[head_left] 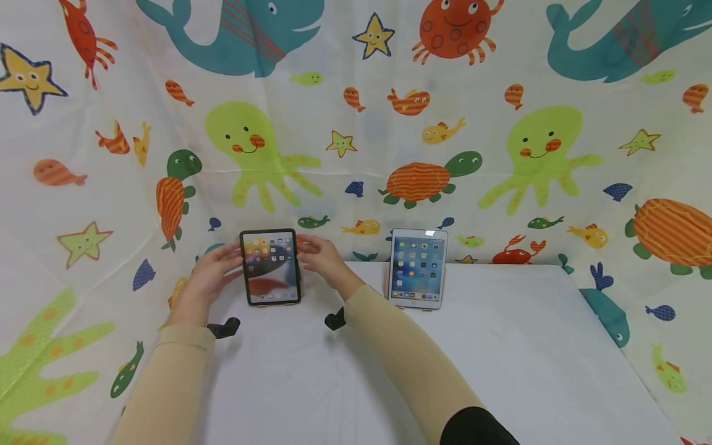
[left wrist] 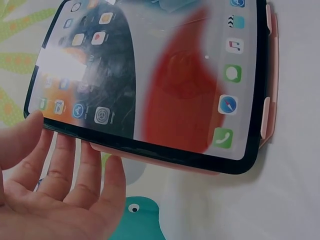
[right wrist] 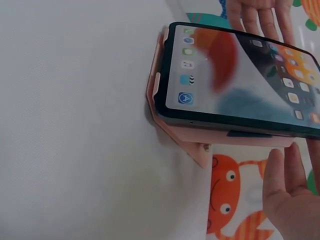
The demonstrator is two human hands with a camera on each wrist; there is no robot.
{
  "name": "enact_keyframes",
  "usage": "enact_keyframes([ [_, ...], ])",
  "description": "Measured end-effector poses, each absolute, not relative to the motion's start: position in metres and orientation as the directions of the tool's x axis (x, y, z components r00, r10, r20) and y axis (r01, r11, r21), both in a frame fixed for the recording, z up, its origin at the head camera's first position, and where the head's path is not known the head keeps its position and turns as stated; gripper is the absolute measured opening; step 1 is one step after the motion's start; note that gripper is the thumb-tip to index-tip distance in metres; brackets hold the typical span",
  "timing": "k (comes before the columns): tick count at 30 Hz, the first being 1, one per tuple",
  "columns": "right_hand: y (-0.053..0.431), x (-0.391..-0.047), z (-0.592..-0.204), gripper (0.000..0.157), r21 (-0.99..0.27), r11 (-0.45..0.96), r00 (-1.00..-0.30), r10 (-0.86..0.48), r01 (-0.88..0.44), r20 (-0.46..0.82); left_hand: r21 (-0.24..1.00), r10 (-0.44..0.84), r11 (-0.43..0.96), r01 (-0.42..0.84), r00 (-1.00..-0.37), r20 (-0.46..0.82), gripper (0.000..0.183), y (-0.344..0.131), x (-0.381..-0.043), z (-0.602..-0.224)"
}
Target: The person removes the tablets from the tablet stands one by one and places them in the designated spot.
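Note:
A black-framed tablet, its lit screen showing app icons, leans upright in a pink stand at the back of the white table. Along its left edge is my left hand. In the left wrist view, that hand's thumb touches the tablet's upper corner while the fingers reach behind the edge. My right hand is at the opposite edge. Its fingers extend beside the stand in the right wrist view; the thumb's position is unclear there.
To the right, a white-framed tablet with a lit screen stands on another pink stand. A white cloth covers the table. Behind and at the sides hangs a curtain printed with sea animals.

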State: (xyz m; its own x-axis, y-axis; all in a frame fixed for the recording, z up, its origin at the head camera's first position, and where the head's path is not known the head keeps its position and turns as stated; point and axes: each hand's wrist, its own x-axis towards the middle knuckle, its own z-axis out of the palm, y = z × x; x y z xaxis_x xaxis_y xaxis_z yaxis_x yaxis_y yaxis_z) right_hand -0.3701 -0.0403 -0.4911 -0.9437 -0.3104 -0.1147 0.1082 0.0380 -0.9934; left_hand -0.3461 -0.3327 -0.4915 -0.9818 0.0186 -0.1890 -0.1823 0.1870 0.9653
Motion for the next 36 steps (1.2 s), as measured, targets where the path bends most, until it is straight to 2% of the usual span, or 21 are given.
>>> enact_keyframes([
  [6,-0.039,-0.368,-0.49,0.05,-0.995,0.019,-0.944,-0.316,0.095,-0.096,0.97,-0.023,0.182,-0.162,-0.987,-0.161,0.062,-0.329,-0.344,-0.488],
  [13,-0.039,-0.366,-0.487,0.047,-0.998,0.014,-0.945,-0.32,0.066,-0.067,0.996,-0.028,0.072,-0.047,-0.999,-0.045,0.055,-0.327,-0.341,-0.482],
  [25,-0.048,-0.362,-0.483,0.043,-1.0,-0.002,-0.959,-0.284,0.011,-0.01,0.981,-0.11,0.166,-0.103,-0.99,-0.086,0.053,-0.323,-0.337,-0.48],
  [36,-0.055,-0.355,-0.485,0.027,-0.996,-0.082,-0.984,-0.177,0.026,-0.011,0.996,-0.136,0.039,-0.086,-0.987,-0.08,0.027,-0.323,-0.331,-0.486],
])
